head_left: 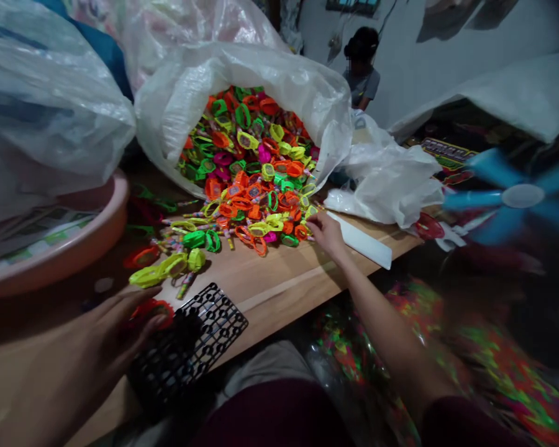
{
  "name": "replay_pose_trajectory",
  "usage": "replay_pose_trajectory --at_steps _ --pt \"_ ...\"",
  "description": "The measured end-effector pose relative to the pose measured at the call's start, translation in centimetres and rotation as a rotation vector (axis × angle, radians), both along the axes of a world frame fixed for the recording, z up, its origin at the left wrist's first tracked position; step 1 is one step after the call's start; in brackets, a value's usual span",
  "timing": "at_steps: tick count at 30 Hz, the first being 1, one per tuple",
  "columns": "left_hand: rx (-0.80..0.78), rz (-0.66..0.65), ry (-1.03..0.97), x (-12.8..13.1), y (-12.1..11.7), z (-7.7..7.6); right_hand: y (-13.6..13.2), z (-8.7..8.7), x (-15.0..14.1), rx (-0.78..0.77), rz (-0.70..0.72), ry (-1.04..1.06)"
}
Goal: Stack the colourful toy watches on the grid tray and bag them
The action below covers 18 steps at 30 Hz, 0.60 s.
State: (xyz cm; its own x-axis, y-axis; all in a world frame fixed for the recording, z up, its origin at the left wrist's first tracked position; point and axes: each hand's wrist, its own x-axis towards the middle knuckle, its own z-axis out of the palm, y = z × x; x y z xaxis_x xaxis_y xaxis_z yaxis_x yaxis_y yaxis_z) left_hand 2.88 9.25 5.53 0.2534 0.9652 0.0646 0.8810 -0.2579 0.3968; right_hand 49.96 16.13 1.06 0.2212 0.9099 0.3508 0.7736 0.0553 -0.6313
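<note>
Watches [241,203], the bright toy kind, spill out of a big plastic bag [168,118] onto a wooden table [279,301]. Right hand [327,234] is the nearer one to that pile: it's at the pile's right edge, so the heap lies just left of the fingertips. Those look bunched together, can't tell if they're pinching one. Left hand [107,329] seems to have an orange-red watch [161,308] between thumb and fingers, at the left side of a black grid tray [218,316]. That tray's long axis slants away from the body toward the right. Yellow watches [156,271] lie just past the left fingertips, strung out roughly crosswise. White strip [366,243] is just beside the right hand.
</note>
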Motion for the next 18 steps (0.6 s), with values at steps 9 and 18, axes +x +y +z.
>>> replay_pose_trajectory --at_steps 9,18 --pt "-0.107 0.026 0.061 1.0 -1.4 1.6 0.1 -0.5 -18.6 -0.133 0.58 -0.151" --pt "-0.091 0.042 -0.038 -1.2 -2.9 0.6 -2.5 -1.1 -26.1 -0.353 0.686 -0.25"
